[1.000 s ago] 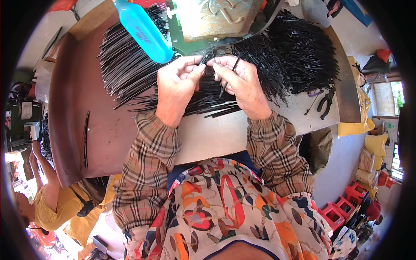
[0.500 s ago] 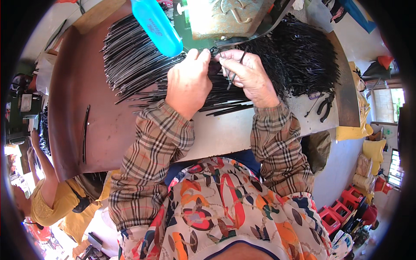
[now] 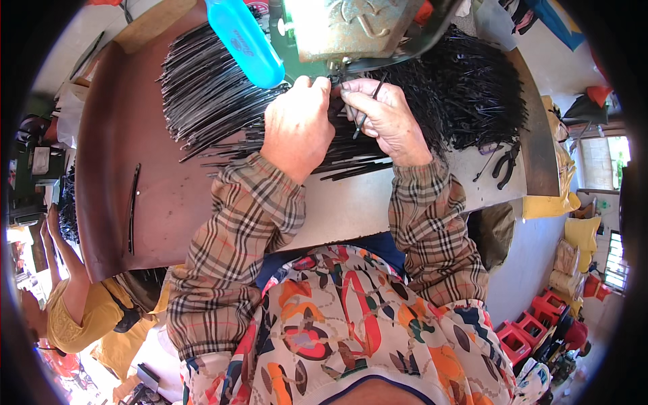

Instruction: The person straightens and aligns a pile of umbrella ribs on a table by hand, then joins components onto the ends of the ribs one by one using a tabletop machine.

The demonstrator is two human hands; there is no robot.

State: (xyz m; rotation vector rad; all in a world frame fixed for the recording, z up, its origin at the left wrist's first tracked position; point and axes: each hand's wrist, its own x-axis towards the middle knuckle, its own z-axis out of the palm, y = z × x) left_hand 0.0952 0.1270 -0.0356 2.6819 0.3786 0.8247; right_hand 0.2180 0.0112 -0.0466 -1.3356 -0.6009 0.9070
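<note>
Both my hands meet just below the head of a worn metal machine with an umbrella shape raised on its front. My left hand is closed, thumb against curled fingers; what it grips is hidden behind it. Between thumb and fingers, my right hand pinches a thin black rod that slants across its fingertips. A small dark part of the machine sits between the two hands. Black rods lie under and beyond my hands, in a fanned pile at left and a dense heap at right.
A bright blue plastic piece hangs beside the machine. Black-handled pliers lie at the table's right. A few rods rest on the brown table cover. Another person in yellow works at far left. Red stools stand lower right.
My left hand has shifted slightly right. Two crossed rods showed at my right fingertips earlier; now a single one shows. The dark curved part beside the machine head looks different and blurred.
</note>
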